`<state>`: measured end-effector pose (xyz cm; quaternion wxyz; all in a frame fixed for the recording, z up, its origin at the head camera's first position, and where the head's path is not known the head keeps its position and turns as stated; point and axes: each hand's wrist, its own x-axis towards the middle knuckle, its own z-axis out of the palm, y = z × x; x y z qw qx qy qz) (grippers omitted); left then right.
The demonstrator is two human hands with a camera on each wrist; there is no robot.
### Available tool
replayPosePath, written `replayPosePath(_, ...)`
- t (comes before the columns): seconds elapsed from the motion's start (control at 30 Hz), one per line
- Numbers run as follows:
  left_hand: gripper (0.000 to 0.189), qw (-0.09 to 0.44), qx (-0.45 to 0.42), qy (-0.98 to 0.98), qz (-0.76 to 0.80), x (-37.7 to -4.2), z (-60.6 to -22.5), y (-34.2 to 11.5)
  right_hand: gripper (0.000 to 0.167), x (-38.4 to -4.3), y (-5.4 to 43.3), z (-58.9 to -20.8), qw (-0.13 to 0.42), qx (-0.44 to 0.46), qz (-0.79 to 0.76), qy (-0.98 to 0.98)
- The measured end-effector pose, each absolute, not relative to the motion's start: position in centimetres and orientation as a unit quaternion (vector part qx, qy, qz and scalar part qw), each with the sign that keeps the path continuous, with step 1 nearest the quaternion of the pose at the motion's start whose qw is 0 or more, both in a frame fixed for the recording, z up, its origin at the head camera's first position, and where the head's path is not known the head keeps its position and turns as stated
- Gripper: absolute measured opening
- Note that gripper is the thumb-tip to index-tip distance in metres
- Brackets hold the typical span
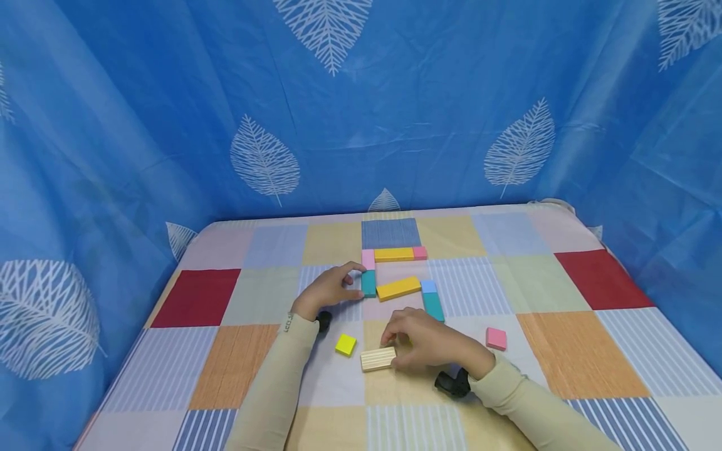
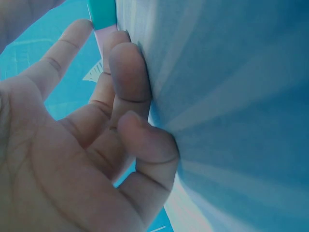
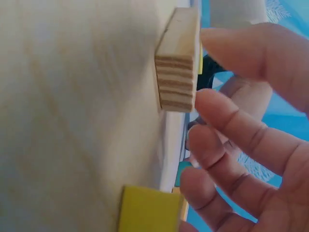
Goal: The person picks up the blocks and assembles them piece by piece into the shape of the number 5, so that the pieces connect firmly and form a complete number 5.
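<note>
My left hand (image 1: 331,288) is at the left side of a teal block (image 1: 368,284), thumb and index fingertip touching its edge. In the left wrist view the index tip meets the teal block's corner, while the other fingers bend against the cloth. My right hand (image 1: 425,338) pinches a plain wooden block with ridged stripes (image 1: 376,359) by its right part, just in front of the other blocks. The right wrist view shows thumb and index on opposite sides of this wooden block (image 3: 175,82), its other fingers loosely bent.
Behind the teal block lie a light pink block (image 1: 368,259), a long yellow block (image 1: 393,254) and a pink block (image 1: 420,253). A slanted yellow block (image 1: 398,289), light blue block (image 1: 429,286) and second teal block (image 1: 433,307) lie nearer. Loose are a yellow square (image 1: 346,344) and pink square (image 1: 496,338).
</note>
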<state>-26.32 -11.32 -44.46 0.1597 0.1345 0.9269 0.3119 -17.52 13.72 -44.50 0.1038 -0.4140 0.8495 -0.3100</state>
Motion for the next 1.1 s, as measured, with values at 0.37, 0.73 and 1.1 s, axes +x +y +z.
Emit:
replayPosePath(0.37, 0.057, 0.166, 0.124, 0.927, 0.313, -26.4, -44.5, -11.1, 0.018, -17.2, 13.7, -44.3, 0.076, -0.403, -0.274, 0.870)
replayPosePath(0.73, 0.058, 0.170, 0.106, 0.928, 0.314, -26.2, -44.2, -10.9, 0.018, -17.5, 14.5, -44.5, 0.076, -0.382, -0.273, 0.880)
replayPosePath(1.1, 0.058, 0.169, 0.109, 0.929, 0.312, -26.2, -44.4, -10.9, 0.018, -17.5, 15.0, -44.5, 0.070, -0.374, -0.264, 0.886)
